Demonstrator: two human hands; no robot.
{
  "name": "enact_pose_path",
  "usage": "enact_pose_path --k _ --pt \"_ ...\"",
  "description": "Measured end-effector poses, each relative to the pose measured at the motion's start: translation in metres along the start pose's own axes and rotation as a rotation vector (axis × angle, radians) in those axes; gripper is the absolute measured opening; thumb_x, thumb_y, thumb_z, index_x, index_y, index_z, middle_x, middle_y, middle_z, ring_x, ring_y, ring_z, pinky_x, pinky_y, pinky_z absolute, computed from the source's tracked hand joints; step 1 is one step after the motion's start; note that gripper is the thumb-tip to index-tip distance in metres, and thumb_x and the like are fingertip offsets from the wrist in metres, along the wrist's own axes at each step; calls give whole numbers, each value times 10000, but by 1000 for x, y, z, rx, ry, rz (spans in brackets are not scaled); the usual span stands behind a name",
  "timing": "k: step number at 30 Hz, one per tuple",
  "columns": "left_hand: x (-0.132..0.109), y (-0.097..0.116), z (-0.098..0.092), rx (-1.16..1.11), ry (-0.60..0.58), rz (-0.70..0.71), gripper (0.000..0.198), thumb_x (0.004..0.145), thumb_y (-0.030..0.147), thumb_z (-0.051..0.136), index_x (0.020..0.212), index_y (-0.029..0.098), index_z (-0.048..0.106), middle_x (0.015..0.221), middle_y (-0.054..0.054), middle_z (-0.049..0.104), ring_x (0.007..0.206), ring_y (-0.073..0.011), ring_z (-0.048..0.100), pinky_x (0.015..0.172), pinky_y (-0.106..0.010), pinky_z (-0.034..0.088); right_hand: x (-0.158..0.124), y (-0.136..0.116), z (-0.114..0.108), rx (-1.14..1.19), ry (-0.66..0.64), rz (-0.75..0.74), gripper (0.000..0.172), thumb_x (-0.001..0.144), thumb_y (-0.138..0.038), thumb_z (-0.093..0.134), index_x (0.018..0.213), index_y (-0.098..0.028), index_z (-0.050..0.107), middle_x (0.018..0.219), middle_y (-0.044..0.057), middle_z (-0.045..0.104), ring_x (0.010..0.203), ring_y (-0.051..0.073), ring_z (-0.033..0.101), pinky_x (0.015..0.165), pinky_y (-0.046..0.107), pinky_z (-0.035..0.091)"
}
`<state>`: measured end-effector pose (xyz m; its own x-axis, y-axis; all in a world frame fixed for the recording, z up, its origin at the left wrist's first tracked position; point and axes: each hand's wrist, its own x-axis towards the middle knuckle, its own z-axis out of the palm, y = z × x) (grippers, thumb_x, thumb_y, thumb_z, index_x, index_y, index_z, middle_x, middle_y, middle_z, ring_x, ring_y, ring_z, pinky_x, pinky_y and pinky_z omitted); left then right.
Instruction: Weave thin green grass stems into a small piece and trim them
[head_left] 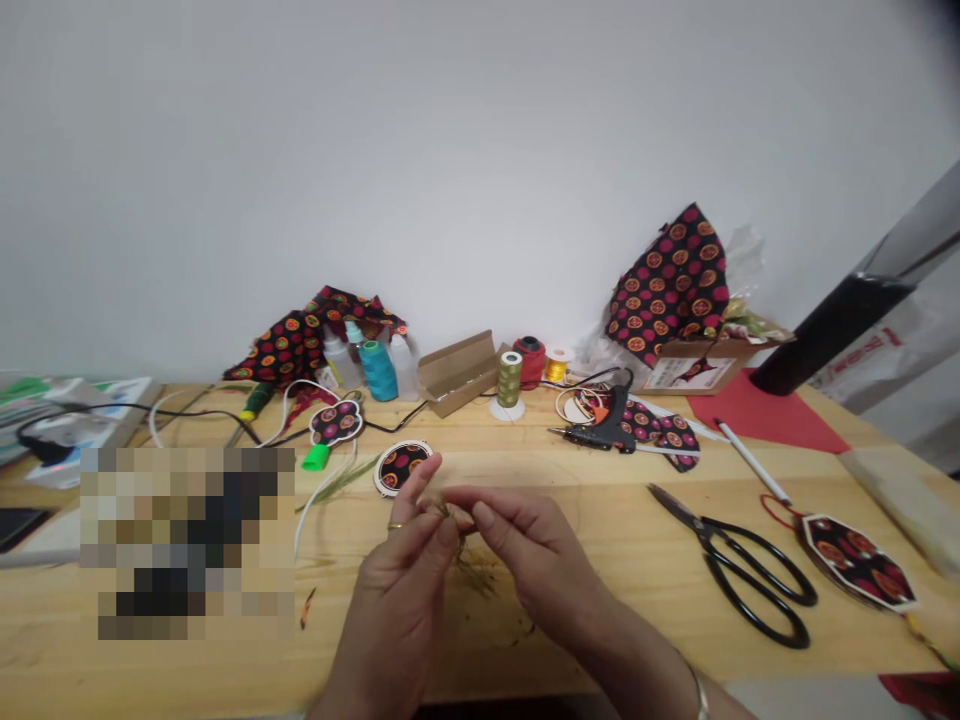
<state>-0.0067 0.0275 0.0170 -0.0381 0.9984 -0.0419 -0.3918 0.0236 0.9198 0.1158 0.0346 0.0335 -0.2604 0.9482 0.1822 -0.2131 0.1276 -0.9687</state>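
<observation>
My left hand [412, 560] pinches a small bundle of olive-green threads [472, 572] between thumb and fingers, its index finger raised. Close against it, my right hand [525, 545] has thumb and forefinger closed at the top of the same bundle, whose loose ends hang below toward the table. My fingers hide the bundle's upper part. Just behind my left hand lies a round patterned-cloth disc [397, 469] with a white rim. More loose green threads [345, 485] rest to its left.
Black-handled scissors [739, 570] lie at right, beside an octagonal cloth ornament [859, 562] and a white pen [754, 462]. A glue gun [600, 430] sits farther back. Thread spools, including a green one [509, 380], and a cardboard box [465, 375] stand near the wall. A blurred patch covers the left.
</observation>
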Motion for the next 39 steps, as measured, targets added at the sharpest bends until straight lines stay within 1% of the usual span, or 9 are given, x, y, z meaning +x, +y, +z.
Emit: enact_pose_path --k 3,6,11,14,17,21,25,33,39 --pt "0 0 2 -79 -1 -94 108 736 295 684 735 198 730 1255 -18 523 1085 -185 488 881 -251 416 0 -1 -1 -5 -32 28 226 892 -247 489 983 -231 695 836 -8 681 850 122 601 793 240 452" --pt "0 -1 5 -145 9 -168 130 707 308 711 794 214 737 1207 -12 555 990 -164 529 820 -249 444 -1 -2 -4 -46 -28 61 227 884 -246 495 844 -195 712 647 -30 586 646 90 522 630 201 426" --pt "1 -1 9 -226 33 -225 283 689 270 734 970 248 712 1161 0 574 993 -140 518 847 -218 425 -5 3 -8 -81 44 95 162 821 -213 566 802 -206 726 629 -35 582 619 87 481 596 192 403" --pt "1 -2 9 -256 28 -230 283 682 252 743 963 241 714 1017 4 607 854 -108 532 798 -200 447 -8 4 -11 -159 76 101 162 803 -226 579 755 -196 731 620 -26 591 613 94 480 587 200 393" --pt "2 -4 8 -283 30 -234 342 676 238 749 1013 257 695 893 15 608 740 -90 516 709 -181 467 -13 3 -17 -220 98 121 184 797 -237 576 697 -174 718 556 -36 531 549 80 419 538 195 353" --pt "4 -3 7 -301 61 -206 208 684 231 740 891 218 727 949 -3 599 762 -94 507 666 -172 473 -19 3 -29 -291 159 203 204 776 -278 580 682 -142 699 525 -37 454 517 77 361 482 201 288" --pt "6 -1 8 -308 95 -204 125 691 214 732 815 198 731 889 -21 601 778 -105 497 638 -171 469 -25 1 -42 -371 225 256 233 761 -321 582 675 -129 682 527 -32 442 521 85 360 486 209 284" --pt "8 -2 7 -326 133 -199 72 649 177 755 714 177 726 911 -29 602 774 -110 502 611 -173 474 -35 2 -62 -486 306 247 249 773 -343 565 672 -138 665 546 -29 442 540 96 376 511 216 314" --pt "6 -4 6 -306 117 -174 89 646 164 748 733 154 735 1134 -42 586 775 -94 519 618 -164 486 -37 2 -66 -574 318 172 238 798 -323 547 653 -156 636 561 -24 479 551 104 414 525 218 349"
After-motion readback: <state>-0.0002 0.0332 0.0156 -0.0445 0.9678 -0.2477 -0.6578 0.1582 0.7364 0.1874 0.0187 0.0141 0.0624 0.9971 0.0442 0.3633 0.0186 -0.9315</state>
